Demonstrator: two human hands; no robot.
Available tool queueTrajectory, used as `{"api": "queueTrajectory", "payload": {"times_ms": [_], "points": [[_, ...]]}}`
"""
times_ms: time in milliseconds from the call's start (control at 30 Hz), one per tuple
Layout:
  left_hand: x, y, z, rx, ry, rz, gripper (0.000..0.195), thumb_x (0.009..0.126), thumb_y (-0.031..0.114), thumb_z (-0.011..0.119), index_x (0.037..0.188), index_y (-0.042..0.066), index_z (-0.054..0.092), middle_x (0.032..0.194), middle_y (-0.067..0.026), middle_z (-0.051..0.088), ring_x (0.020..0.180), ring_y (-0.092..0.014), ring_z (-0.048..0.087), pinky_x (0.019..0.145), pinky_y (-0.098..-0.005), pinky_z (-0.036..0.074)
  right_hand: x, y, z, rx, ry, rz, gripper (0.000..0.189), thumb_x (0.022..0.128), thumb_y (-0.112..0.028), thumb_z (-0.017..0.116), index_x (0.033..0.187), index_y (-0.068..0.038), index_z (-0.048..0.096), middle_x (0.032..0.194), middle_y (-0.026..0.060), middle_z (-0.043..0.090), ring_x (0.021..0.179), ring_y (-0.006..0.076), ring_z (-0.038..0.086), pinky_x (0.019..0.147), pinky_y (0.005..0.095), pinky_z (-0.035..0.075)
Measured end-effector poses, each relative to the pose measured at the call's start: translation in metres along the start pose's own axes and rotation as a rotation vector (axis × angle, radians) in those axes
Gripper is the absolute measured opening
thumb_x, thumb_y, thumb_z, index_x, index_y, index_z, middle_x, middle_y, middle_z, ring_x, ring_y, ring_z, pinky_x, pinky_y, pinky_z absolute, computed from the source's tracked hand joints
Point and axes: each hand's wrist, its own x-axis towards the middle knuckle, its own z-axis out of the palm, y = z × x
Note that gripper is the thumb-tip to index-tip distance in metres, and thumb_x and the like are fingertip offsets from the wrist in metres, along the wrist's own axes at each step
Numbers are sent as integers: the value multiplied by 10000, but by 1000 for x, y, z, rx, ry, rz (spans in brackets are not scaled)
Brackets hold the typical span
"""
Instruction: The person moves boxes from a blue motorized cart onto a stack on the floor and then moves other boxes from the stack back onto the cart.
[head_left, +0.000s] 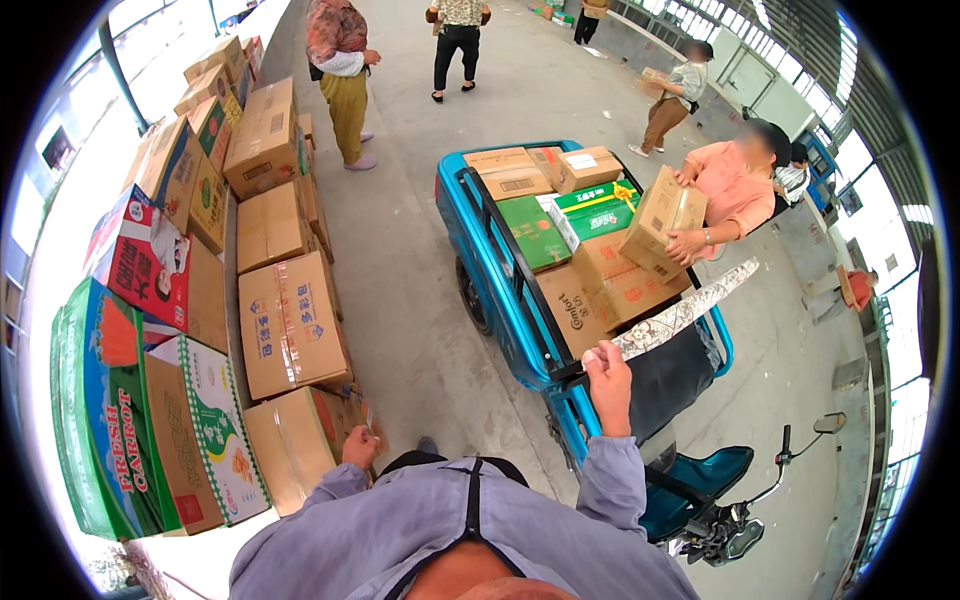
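My right hand (609, 379) is closed on one end of a long flat strip with a floral pattern (686, 309), at the front corner of a blue cargo tricycle (495, 296). The strip reaches over the front of the cargo bed. Cardboard boxes (574, 304) and green boxes (532, 232) fill the bed. Across the bed, a person in an orange shirt (739, 184) holds a cardboard box (666, 221) over the load. My left hand (361, 447) is beside a cardboard box (289, 442), its fingers near a small thin item that I cannot make out.
Stacked cartons line the left, with a green carrot box (112, 420) nearest and a red box (146, 262) behind. The tricycle's seat (709, 484) and handlebar (784, 457) are at lower right. Several other people stand farther off, one in mustard trousers (346, 112).
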Motion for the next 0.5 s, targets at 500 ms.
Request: {"api": "queueTrajectory", "payload": {"times_ms": [500], "points": [[52, 90, 73, -112, -149, 19, 453, 855, 142, 706, 1232, -81, 593, 963, -146, 686, 794, -223, 696, 700, -357, 580, 100, 5, -72, -282, 260, -349, 333, 945, -144, 672, 1222, 18, 585, 1019, 188, 644, 869, 314, 681, 759, 412, 540]]}}
